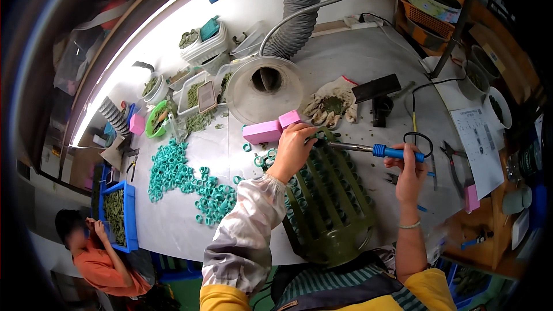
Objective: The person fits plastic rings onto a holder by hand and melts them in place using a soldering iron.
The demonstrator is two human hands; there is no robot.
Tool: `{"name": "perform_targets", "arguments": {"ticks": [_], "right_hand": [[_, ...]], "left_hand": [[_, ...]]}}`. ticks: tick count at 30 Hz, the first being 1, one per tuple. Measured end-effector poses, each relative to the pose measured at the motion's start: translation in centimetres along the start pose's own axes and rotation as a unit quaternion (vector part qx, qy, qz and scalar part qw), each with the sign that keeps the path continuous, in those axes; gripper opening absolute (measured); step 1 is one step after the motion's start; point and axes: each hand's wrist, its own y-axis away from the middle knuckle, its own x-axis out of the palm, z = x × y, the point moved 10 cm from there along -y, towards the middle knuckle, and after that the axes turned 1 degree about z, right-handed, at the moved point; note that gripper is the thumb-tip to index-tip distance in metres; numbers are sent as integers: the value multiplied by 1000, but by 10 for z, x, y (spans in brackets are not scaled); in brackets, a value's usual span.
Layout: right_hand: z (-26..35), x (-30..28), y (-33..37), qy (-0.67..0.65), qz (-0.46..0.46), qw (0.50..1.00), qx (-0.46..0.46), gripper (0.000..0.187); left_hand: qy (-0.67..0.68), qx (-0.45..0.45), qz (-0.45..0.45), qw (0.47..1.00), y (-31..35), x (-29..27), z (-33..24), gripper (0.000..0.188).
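"What's in the middle of that bench?"

"A green slatted frame (331, 242), right in front of the worker. Call it the clock's centre, with twelve pointing away from the body. Dark teal rings (332, 177) show between its bars."

"And the hands?"

"The right hand (408, 178) is between two and three, fingers curled round the blue handle of a soldering iron (377, 150). The iron's metal shaft points to nine, over the far part of the frame."

"What about the left?"

"The left hand (294, 147) is at eleven, fingers bent and drawn together, tips close to the iron's tip. I can't tell what they pinch, if anything, nor whether the iron touches it."

"Something pink is there too."

"A long pink block (262, 132) between ten and eleven, just beside that hand, with a smaller pink block (290, 118) against its right end."

"And those loose bits?"

"A spread of loose teal rings (170, 167), around nine to ten. Further out at eleven there's a clear funnel (237, 95) on a grey ribbed duct (299, 6). A soiled white glove (328, 103) lies at twelve."

"Over on the right?"

"Pliers (455, 175) between two and three, beyond the right hand, and a printed sheet (478, 144) just past them."

"Someone else is working?"

"Yes, a person in an orange top (101, 270), between eight and nine, both hands raised near the face, beside a blue crate (131, 219) of small green pieces."
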Motion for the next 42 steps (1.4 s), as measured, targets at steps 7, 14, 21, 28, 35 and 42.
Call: {"name": "perform_targets", "arguments": {"ticks": [7, 14, 21, 28, 35, 42], "right_hand": [[16, -25, 6, 37, -69, 997, 13, 30], [20, -27, 9, -11, -29, 999, -10, 31], [21, -20, 13, -23, -25, 999, 9, 31], [29, -23, 15, -11, -37, 999, -5, 31], [34, -42, 11, -5, -75, 997, -21, 32], [18, -39, 2, 7, -63, 998, -24, 33]], "left_hand": [[-35, 28, 12, 999, 1, -1, 1, 30], [-110, -174, -118, 971, 91, -123, 132, 6], [-306, -367, 59, 876, 204, -165, 201, 17], [14, -292, -115, 949, 149, -148, 144, 16], [234, -127, -6, 964, 39, -47, 17, 26], [36, -14, -30, 999, -9, -2, -13, 29]]}}
